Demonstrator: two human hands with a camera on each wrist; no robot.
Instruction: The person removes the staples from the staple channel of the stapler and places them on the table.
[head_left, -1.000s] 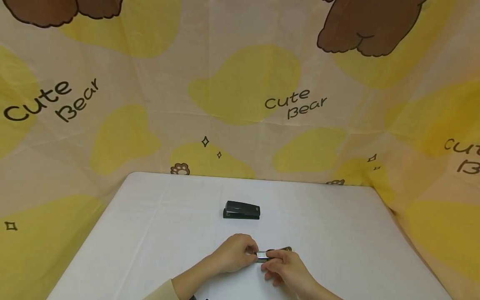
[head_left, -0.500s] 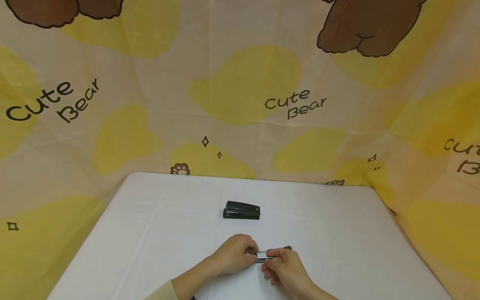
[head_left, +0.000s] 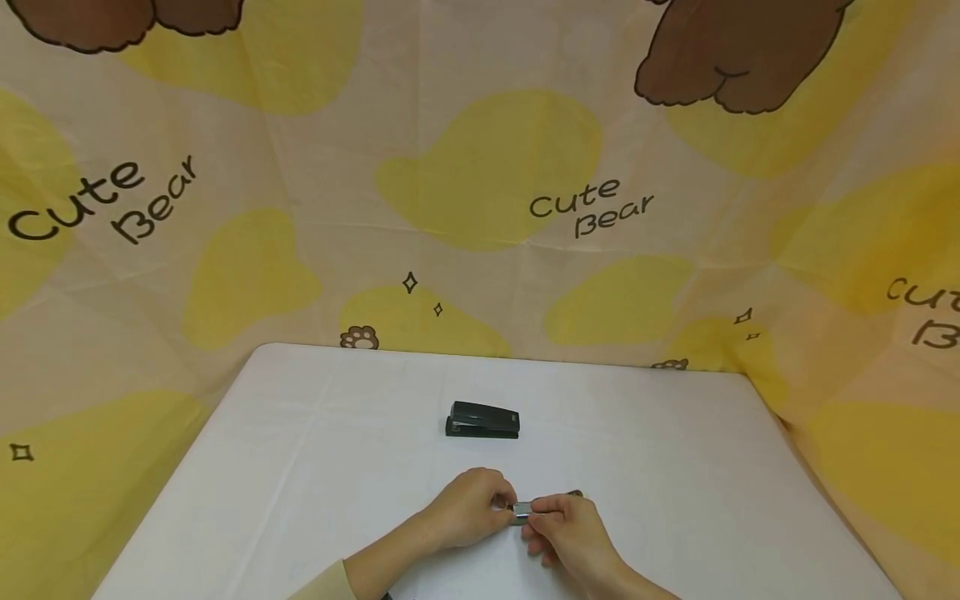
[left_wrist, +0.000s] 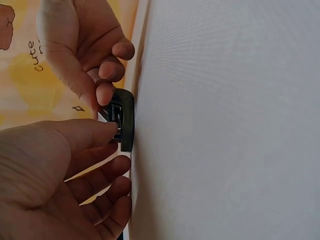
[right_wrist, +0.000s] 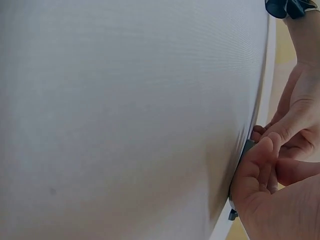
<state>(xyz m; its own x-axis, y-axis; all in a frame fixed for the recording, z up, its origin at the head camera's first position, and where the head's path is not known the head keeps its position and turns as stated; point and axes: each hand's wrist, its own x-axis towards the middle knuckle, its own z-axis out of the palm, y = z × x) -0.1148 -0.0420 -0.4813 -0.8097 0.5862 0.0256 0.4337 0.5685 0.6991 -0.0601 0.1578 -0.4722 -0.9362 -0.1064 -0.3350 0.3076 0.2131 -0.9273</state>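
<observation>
Staples in a small silvery strip (head_left: 525,507) sit between the two hands, low over the white tabletop (head_left: 300,467) near its close edge. The left hand (head_left: 468,507) has its fingers curled, thumb and forefinger pinching the strip's left end. The right hand (head_left: 566,529) meets it from the other side, its fingers bent down over the strip's right part and over a dark object (head_left: 574,495) whose end shows just beyond the knuckles.

From the left wrist view, a dark green curved piece (left_wrist: 125,120) with a metal part set in it lies pressed against the tabletop (left_wrist: 225,120); the left hand's (left_wrist: 55,175) thumb tip touches it, and the right hand's (left_wrist: 82,50) fingertips close on it from the far side. The right wrist view shows only the right hand's (right_wrist: 270,195) curled fingers (right_wrist: 257,160) against the tabletop (right_wrist: 125,110) and the left hand (right_wrist: 300,110) beyond them; what they hold is mostly hidden there.

Beyond the grip, well apart from both hands, a black stapler (head_left: 482,420) lies closed on the tabletop. A cloth backdrop (head_left: 480,167) printed with yellow patches and "Cute Bear" hangs behind.
</observation>
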